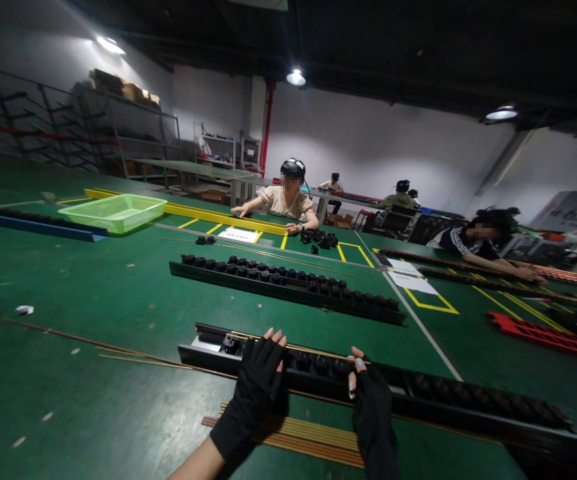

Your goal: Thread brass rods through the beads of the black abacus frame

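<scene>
**Item 1: near black rail (443, 395).** Long, narrow channel, matt black, lying roughly parallel to the near edge of the green surface (68, 400) and running off toward its near right corner. A row of small, dark, round fittings sits along its trough. At the left end the pale inner face of the channel shows. The length probably explains why it lies flat along the edge, within reach of both hands.

**Item 2: left hand (259, 375).** Black fingerless glove. It is laid flat on top of the rail near its left end, fingers spread and extended, pinching nothing. The posture looks like pressing down to steady the rail.

**Item 3: right hand (371, 408).** Same glove, resting on the rail a little to the right of the left hand, fingertips reaching over the top. Whether it grips a fitting or only rests there cannot be told.

**Item 4: bundle of thin brass-coloured rods (308, 435).** They lie side by side between the rail and the near edge, partly under both wrists.

**Item 5: second black rail (288, 285).** Same type, fully studded with fittings, well apart toward the middle of the surface.

**Item 6: green mesh tray (113, 212).** It stands toward the far left corner.

**Item 7: co-worker's hands.** A person's hands rest on a yellow rail (208, 215) at the far edge.
</scene>
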Tool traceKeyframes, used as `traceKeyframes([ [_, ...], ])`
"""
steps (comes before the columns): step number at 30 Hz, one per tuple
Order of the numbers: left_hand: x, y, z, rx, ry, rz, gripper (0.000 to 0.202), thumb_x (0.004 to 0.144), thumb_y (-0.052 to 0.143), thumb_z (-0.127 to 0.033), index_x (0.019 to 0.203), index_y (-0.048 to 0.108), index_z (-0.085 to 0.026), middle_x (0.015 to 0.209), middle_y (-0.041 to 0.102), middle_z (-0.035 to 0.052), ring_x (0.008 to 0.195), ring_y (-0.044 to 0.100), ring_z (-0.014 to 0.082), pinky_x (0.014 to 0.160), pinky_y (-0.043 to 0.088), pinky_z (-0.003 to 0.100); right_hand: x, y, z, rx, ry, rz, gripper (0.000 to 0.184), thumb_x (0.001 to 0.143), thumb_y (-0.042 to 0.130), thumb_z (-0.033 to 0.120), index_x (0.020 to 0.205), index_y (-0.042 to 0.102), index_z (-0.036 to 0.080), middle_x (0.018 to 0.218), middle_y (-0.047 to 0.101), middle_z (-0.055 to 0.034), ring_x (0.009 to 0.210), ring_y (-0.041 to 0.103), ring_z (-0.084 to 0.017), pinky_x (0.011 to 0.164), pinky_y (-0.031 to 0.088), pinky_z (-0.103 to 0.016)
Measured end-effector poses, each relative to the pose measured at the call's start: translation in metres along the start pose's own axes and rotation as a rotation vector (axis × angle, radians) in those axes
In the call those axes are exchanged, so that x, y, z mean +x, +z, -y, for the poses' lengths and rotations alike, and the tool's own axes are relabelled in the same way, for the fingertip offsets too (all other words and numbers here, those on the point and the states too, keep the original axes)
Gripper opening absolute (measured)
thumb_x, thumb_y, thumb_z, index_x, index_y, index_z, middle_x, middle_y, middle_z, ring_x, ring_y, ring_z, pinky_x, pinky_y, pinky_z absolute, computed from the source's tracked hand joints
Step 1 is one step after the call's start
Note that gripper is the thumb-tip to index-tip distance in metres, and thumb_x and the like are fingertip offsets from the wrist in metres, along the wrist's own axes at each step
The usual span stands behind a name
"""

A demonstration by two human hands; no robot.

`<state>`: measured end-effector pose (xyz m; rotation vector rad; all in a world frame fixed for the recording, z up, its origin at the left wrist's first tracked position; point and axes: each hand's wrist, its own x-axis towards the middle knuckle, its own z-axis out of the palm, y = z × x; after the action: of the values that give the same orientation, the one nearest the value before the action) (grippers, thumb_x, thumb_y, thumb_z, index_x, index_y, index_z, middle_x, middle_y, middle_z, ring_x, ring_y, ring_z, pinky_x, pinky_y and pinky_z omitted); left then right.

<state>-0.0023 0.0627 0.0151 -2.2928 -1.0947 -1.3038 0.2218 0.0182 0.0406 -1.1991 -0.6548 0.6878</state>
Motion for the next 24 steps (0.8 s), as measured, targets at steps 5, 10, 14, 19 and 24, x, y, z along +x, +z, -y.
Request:
traceKeyframes([
  [5, -0.001, 0.003, 0.0, -0.048, -0.012, -0.011, 0.059, 0.085, 0.039, -0.006, 0.143, 0.039, -0.016, 0.137, 0.056, 0.0139, 0.138, 0.041, 0.0253, 0.107, 0.039, 0.052, 0.004, -0.003, -0.001, -0.046, -0.058, -0.056, 0.043, 0.061, 0.077, 0.044, 0.094, 0.075, 0.017, 0.046, 0.049, 0.0057, 0.041, 0.04, -0.008, 0.04, 0.029, -0.021],
  [10, -0.004, 0.009, 0.003, -0.016, 0.011, 0.008, 0.064, 0.086, 0.041, -0.007, 0.148, 0.033, -0.017, 0.137, 0.057, 0.0139, 0.136, 0.044, 0.0256, 0.105, 0.042, 0.05, 0.008, -0.004, -0.009, -0.115, -0.131, -0.161, 0.046, 0.058, 0.079, 0.039, 0.098, 0.074, 0.018, 0.061, 0.063, 0.0015, 0.048, 0.048, -0.011, 0.044, 0.038, -0.024],
  [14, -0.004, 0.009, 0.0, 0.006, -0.007, 0.008, 0.065, 0.085, 0.041, -0.006, 0.149, 0.031, -0.015, 0.14, 0.054, 0.0152, 0.138, 0.041, 0.0276, 0.107, 0.039, 0.053, 0.01, -0.005, -0.015, -0.153, -0.199, -0.21, 0.036, 0.054, 0.081, 0.037, 0.084, 0.075, 0.018, 0.088, 0.073, -0.0066, 0.078, 0.063, -0.02, 0.07, 0.052, -0.033],
  [19, -0.004, 0.007, -0.003, -0.003, -0.008, 0.013, 0.068, 0.084, 0.04, -0.006, 0.15, 0.027, -0.015, 0.14, 0.054, 0.0152, 0.139, 0.039, 0.0274, 0.108, 0.039, 0.053, 0.01, -0.007, -0.017, -0.164, -0.216, -0.176, 0.028, 0.057, 0.082, 0.035, 0.077, 0.074, 0.018, 0.09, 0.074, -0.007, 0.085, 0.065, -0.023, 0.084, 0.053, -0.041],
  [24, -0.004, 0.007, -0.001, 0.015, -0.01, 0.021, 0.069, 0.084, 0.041, -0.007, 0.151, 0.027, -0.016, 0.141, 0.054, 0.0149, 0.137, 0.042, 0.0277, 0.108, 0.038, 0.052, 0.006, -0.008, -0.013, -0.131, -0.192, -0.13, 0.028, 0.082, 0.071, 0.039, 0.096, 0.069, 0.016, 0.099, 0.071, -0.0053, 0.087, 0.066, -0.017, 0.081, 0.056, -0.037],
])
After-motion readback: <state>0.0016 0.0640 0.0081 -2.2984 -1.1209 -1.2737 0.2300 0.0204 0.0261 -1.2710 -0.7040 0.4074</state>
